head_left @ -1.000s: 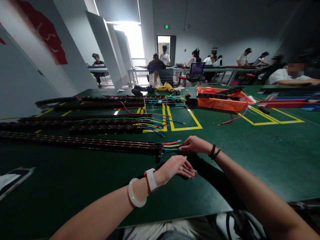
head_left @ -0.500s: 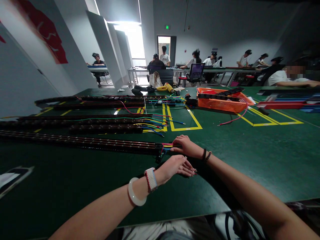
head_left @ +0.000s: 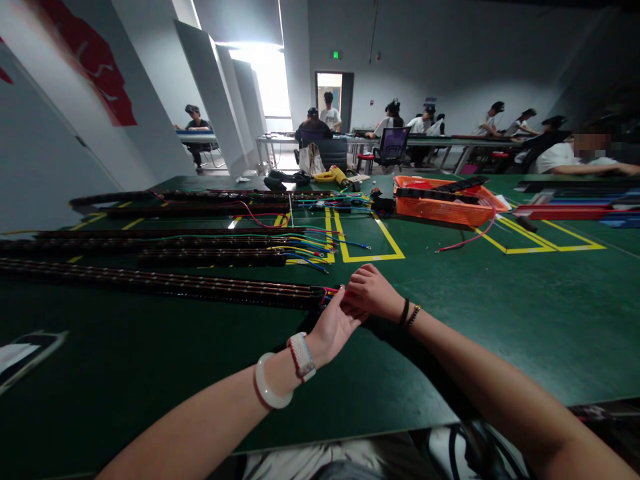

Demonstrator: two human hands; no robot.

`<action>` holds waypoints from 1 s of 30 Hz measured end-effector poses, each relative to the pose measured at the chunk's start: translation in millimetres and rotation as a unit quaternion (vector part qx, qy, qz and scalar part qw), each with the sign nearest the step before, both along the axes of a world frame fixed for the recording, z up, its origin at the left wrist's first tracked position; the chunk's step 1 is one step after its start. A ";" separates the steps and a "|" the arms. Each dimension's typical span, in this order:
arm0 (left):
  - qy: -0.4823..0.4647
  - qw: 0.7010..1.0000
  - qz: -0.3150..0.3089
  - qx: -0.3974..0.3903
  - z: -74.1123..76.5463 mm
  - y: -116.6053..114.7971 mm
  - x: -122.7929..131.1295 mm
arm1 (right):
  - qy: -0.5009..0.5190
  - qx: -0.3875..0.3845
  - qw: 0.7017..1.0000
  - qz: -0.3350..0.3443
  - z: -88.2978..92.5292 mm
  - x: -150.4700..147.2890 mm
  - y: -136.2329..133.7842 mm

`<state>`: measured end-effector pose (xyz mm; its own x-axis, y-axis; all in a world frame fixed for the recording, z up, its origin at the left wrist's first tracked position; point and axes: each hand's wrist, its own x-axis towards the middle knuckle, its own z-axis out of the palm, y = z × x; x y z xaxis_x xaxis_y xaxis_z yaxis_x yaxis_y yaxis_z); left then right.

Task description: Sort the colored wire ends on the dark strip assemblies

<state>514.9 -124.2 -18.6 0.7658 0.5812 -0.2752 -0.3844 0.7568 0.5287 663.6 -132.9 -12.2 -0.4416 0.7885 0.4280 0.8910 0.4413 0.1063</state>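
A long dark wire harness (head_left: 200,285), braided with pale flecks, lies across the table, its coloured wire ends (head_left: 329,292) pointing right. My right hand (head_left: 373,292) is curled over those ends with its fingers closed, hiding most of them. Just below, my left hand (head_left: 333,330) has its palm turned up and its thumb raised beside the wires. Its fingers reach under the right hand, partly out of sight, and look extended. A white bangle (head_left: 270,381) and a woven watch strap (head_left: 301,355) are on the left wrist.
More harnesses (head_left: 215,255) with loose lugged wires lie beyond, near yellow tape outlines (head_left: 373,257) on the green table (head_left: 475,360). An orange basket (head_left: 440,209) holds dark parts. A yellow heat gun (head_left: 339,176) lies behind. Several people sit or stand at far benches.
My left hand has moved up and slightly left, turning palm up against the right hand and wire ends. My right hand has curled more tightly at nearly the same place.
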 end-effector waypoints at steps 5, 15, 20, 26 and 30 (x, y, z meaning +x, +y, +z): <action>0.011 0.996 0.086 0.000 -7.2 -1.0 4.6 | -0.114 0.073 0.989 0.052 -0.4 -2.0 -1.8; 0.004 0.991 0.128 -0.044 -9.6 4.9 8.4 | -0.179 0.103 0.975 0.088 3.2 -6.6 -11.6; 0.006 0.992 0.124 -0.022 -10.0 4.7 7.8 | -0.120 0.056 0.987 0.094 14.7 6.9 -16.5; 0.032 0.995 0.084 0.030 -3.4 1.7 3.2 | -0.119 0.002 0.989 0.092 23.0 32.4 -14.9; 0.041 0.995 0.087 0.025 -1.9 0.8 1.8 | -0.144 -0.012 0.985 0.100 20.4 31.7 -13.1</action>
